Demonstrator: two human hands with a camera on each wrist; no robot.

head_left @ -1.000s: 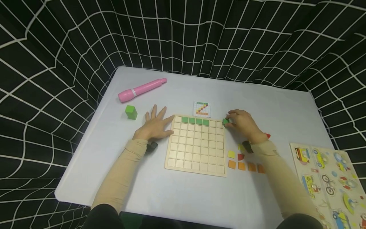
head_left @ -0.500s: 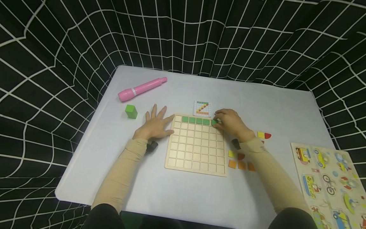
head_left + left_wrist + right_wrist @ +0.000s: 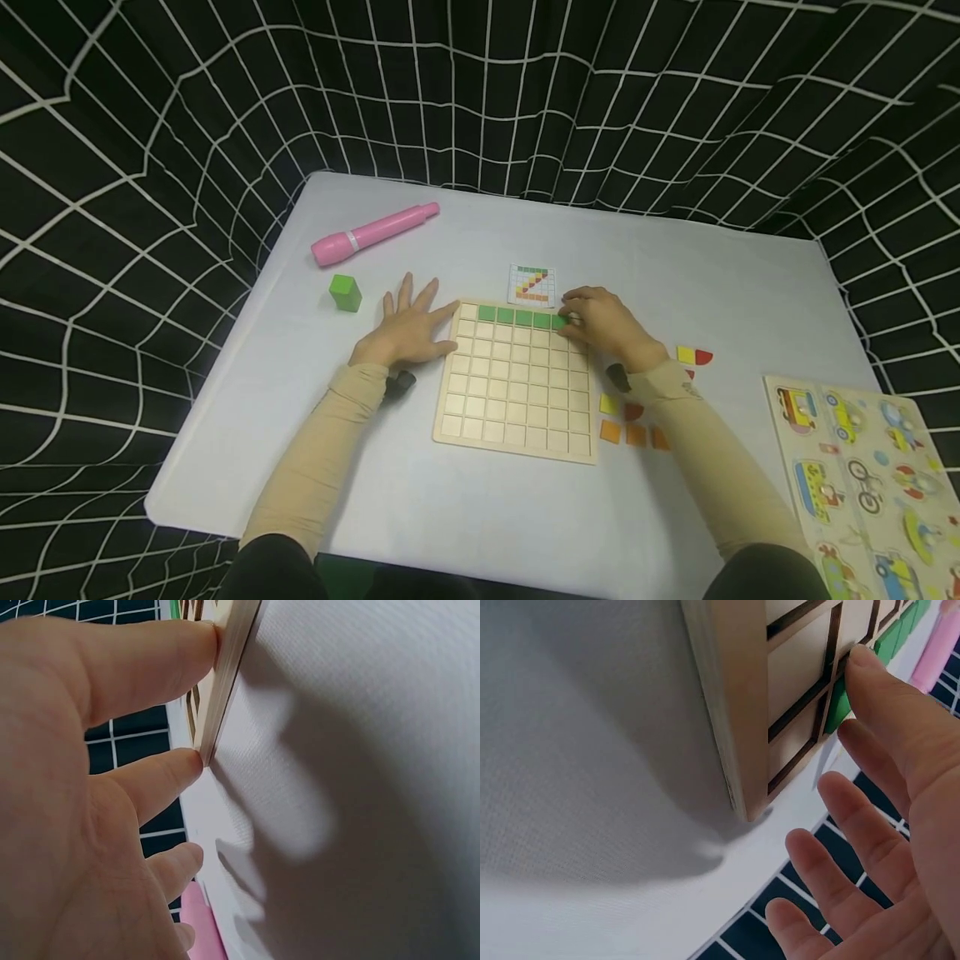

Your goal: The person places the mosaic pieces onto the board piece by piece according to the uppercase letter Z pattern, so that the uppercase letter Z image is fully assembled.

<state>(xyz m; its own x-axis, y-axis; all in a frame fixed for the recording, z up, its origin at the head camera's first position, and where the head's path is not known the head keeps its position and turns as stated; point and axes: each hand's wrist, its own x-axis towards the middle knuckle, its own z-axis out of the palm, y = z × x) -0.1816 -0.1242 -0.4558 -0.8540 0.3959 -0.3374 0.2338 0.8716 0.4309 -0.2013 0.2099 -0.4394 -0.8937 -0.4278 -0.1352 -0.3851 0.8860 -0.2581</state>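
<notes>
A wooden grid board [image 3: 517, 452] lies flat on the white table, with several green square tiles [image 3: 522, 318] side by side in its far row. At the right end of that green run, my right hand [image 3: 607, 327] holds another green tile [image 3: 838, 707] between thumb and index finger; the tile sits in its cell, partly hidden by the fingers. My left hand [image 3: 401, 333] is spread beside the board, its thumb and index fingertip touching the left edge. Just beyond the board lies a small pattern card [image 3: 532, 286] with green, yellow, red and orange squares.
Right of the board lie a yellow tile [image 3: 609, 405], a red quarter-round piece [image 3: 633, 412] and orange tiles [image 3: 611, 431], some hidden by the right forearm. A picture puzzle board [image 3: 870, 492] is at far right. A green block [image 3: 345, 293] and pink tube [image 3: 375, 235] are at left.
My right hand has carried the green tile leftward from beyond the board's right edge to the far row, where the tile has shifted slightly left against its neighbour. The left hand stays put.
</notes>
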